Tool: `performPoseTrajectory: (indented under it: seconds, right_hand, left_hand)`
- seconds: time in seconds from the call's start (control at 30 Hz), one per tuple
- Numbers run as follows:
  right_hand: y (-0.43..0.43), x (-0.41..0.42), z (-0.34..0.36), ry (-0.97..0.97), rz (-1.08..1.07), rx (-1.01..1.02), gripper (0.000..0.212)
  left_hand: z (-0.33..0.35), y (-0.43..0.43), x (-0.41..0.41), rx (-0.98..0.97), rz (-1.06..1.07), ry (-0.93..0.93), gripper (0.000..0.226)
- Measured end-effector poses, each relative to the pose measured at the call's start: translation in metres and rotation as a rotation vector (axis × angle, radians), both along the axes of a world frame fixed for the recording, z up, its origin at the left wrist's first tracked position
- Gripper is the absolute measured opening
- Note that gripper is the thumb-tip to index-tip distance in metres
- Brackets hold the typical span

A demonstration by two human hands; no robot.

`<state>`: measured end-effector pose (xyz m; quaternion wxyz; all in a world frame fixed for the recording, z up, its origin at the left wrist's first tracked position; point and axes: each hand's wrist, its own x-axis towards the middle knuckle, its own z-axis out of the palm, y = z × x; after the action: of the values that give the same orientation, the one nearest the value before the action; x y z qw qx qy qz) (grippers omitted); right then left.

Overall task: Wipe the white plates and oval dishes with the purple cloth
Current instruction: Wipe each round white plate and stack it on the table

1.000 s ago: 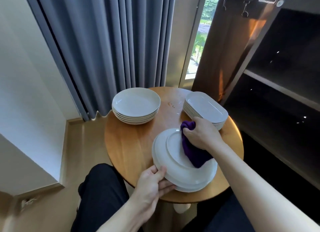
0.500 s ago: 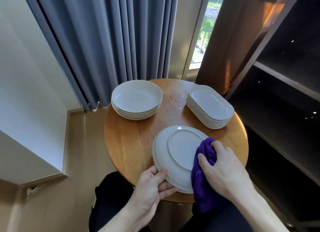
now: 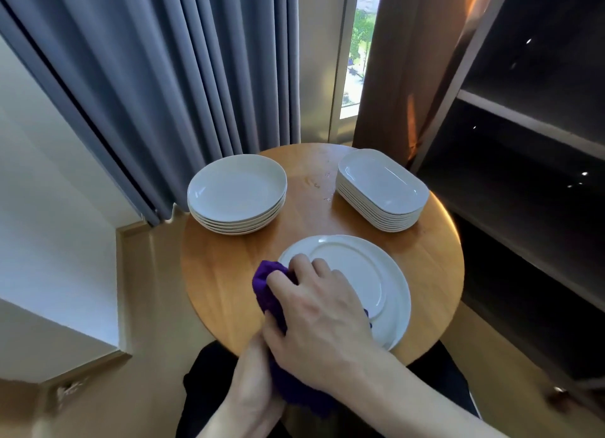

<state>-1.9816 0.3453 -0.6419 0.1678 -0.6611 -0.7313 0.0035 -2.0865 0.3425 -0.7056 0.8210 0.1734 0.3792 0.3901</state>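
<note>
A white plate [image 3: 366,274] lies upside down, foot ring up, at the near edge of the round wooden table [image 3: 229,274]. My right hand [image 3: 320,316] presses the purple cloth [image 3: 266,287] onto the plate's left rim. My left hand [image 3: 252,385] sits under my right hand at the plate's near-left edge; its fingers are hidden, and it seems to hold the plate. A stack of white round plates [image 3: 237,193] stands at the back left. A stack of white oval dishes [image 3: 383,188] stands at the back right.
Grey curtains [image 3: 170,77] hang behind the table, with a window strip [image 3: 357,44] beside them. A dark shelf unit [image 3: 537,143] rises close on the right. My dark-trousered legs [image 3: 209,372] are under the table's near edge.
My right hand swept the cloth from the plate's far right, round its near side, to its left rim. The view tilted down and closer.
</note>
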Motion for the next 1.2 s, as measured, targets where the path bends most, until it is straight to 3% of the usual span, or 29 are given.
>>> performPoseTrajectory:
  seconds: [0.23, 0.37, 0.47, 0.57, 0.73, 0.87, 1.0, 1.2]
  right_hand:
    - [-0.009, -0.001, -0.011, -0.034, -0.004, -0.015, 0.023]
    - [-0.035, 0.029, -0.023, 0.021, -0.013, -0.052, 0.021]
    - [-0.036, 0.058, -0.020, 0.178, -0.179, -0.170, 0.032]
    - [-0.014, 0.082, -0.016, 0.292, -0.302, -0.280, 0.029]
    - [0.027, 0.084, -0.010, 0.092, -0.362, -0.339, 0.026]
    - [0.050, 0.074, -0.012, -0.018, -0.243, -0.250, 0.026]
    - [0.072, 0.096, -0.009, 0.162, -0.301, -0.242, 0.034]
    - [0.074, 0.130, -0.013, 0.311, -0.468, -0.401, 0.012]
  left_hand:
    - [-0.005, 0.004, -0.008, -0.017, -0.049, -0.128, 0.042]
    - [-0.011, 0.008, -0.010, 0.035, -0.112, 0.012, 0.043]
    - [-0.014, 0.009, -0.010, 0.091, -0.198, 0.105, 0.050]
    - [-0.015, 0.005, -0.005, 0.164, -0.243, 0.234, 0.053]
    - [-0.016, 0.004, -0.002, 0.193, -0.245, 0.362, 0.058]
    - [-0.016, 0.005, -0.001, 0.216, -0.261, 0.393, 0.052]
    - [-0.015, 0.002, 0.001, 0.276, -0.229, 0.425, 0.048]
    - [-0.016, 0.000, 0.000, 0.298, -0.195, 0.429, 0.047]
